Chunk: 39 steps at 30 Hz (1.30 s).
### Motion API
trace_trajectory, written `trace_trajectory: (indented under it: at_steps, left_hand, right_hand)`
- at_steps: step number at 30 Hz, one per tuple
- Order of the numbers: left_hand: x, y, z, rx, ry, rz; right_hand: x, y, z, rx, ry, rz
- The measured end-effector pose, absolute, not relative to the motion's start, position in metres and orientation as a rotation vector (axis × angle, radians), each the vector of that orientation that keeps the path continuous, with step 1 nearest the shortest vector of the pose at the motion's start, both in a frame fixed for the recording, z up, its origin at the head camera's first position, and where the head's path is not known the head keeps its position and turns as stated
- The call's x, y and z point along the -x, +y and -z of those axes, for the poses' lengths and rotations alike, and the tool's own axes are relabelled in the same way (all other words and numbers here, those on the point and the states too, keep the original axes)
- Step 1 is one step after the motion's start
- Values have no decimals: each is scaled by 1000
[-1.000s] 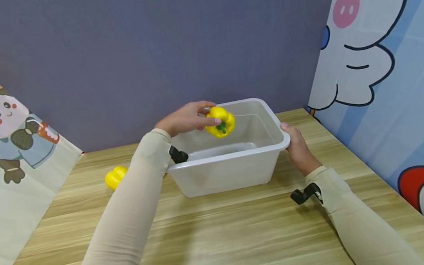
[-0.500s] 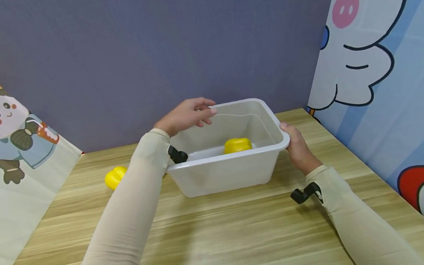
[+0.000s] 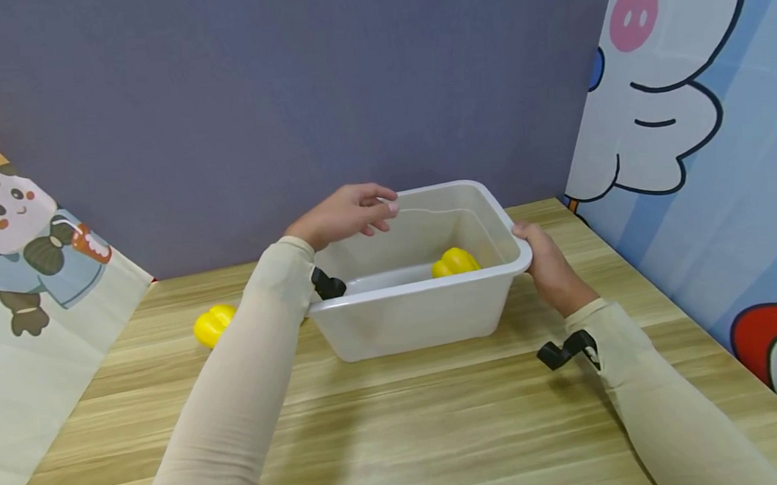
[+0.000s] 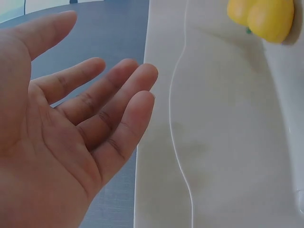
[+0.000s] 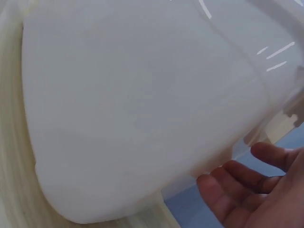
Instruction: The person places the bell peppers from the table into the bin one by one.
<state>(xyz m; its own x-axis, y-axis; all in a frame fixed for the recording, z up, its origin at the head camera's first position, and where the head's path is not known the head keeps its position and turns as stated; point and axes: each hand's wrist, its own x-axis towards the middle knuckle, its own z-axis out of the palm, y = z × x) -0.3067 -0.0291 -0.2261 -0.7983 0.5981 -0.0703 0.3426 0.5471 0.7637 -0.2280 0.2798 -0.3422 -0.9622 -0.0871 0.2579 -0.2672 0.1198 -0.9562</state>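
Observation:
Over the left part of the white plastic bin (image 3: 412, 322), my left hand (image 3: 347, 214) hovers with nothing in it. In the left wrist view its palm shows and the fingers are spread and slightly bent. My right hand (image 3: 548, 271) grips the bin's right end at the rim, thumb on top and fingers below. A yellow bell pepper (image 3: 455, 262) lies inside toward the bin's right end, its lower part hidden by the front wall. Outside, to the left, a second yellow bell pepper (image 3: 212, 325) sits on the table, partly covered by the left sleeve.
The bin stands on a wood-grain table (image 3: 398, 432) close to a grey-blue back panel (image 3: 289, 116). Printed cartoon panels flank the table on both sides. A black mount (image 3: 568, 349) juts from the right wrist.
A second ago the left hand held the yellow bell pepper above the bin. It let go, and the pepper fell inside, then rolled right. The right hand has stayed on the rim.

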Motion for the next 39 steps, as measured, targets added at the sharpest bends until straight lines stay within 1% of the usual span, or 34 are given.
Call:
trace_trajectory:
  at_steps: [5, 23, 34, 39]
  left_hand:
    - [307, -28, 227, -780, 2465, -1104]
    - [307, -26, 229, -780, 2493, -1038]
    - [307, -28, 230, -825, 2459, -1069]
    - [306, -28, 228, -837, 2458, -1068]
  right_hand:
    - [227, 280, 340, -335, -2292, -1996]
    - [231, 287, 341, -453, -2315, -2020]
    - [229, 277, 342, -388, -2132, -2126]
    - [228, 275, 342, -399, -2095, -2142]
